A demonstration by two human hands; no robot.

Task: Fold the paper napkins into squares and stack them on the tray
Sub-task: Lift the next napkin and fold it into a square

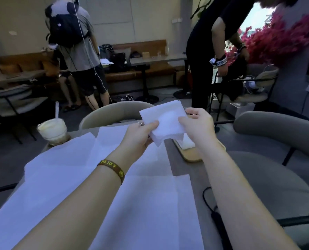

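Pinching with my left hand (138,135) the left edge of the folded napkin (165,121) while my right hand (198,123) grips its right edge, I hold it raised over the wooden tray (191,157) and should square its corners before laying it flat there.

— Where is the table open?
— Only a narrow bare strip of table (184,168) right of centre, between the spread napkins (69,177), which cover the lower left and middle, and the right edge.
— Anything on that strip?
— A black cable (216,216) loops across it at lower right; the tray (190,156) sits at its far end.
— And over the tray?
— The left hand (141,136) and right hand (198,123) hold a folded napkin (166,121) just above it. A cup (51,130) stands at left centre.
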